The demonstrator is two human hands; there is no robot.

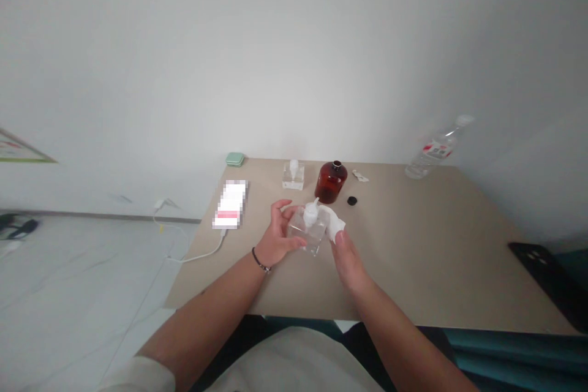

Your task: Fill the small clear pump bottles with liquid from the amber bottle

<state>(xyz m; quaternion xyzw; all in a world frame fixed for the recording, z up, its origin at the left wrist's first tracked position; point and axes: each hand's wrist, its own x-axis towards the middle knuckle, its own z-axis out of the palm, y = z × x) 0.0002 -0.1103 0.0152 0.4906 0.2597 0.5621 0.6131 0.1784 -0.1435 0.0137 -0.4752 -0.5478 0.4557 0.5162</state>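
My left hand (278,237) grips a clear square pump bottle (307,231) with a white pump top, its thumb across the near side. On the bottle's right, my right hand (347,255) pinches a white tissue (334,224) that lies against the bottle's side. Parts of the right fingers are hidden behind the tissue and bottle. Just beyond stands an open brown bottle (330,184), with a small black cap (352,201) beside it. A second clear pump bottle (293,177) stands farther back on the table (413,257).
At the left lie a phone (231,203) with a white cable (206,255) and a green case (235,159). A crumpled scrap (361,176) lies behind the cap. A clear water bottle (436,150) stands at the back right; a black phone (546,272) lies at the right edge.
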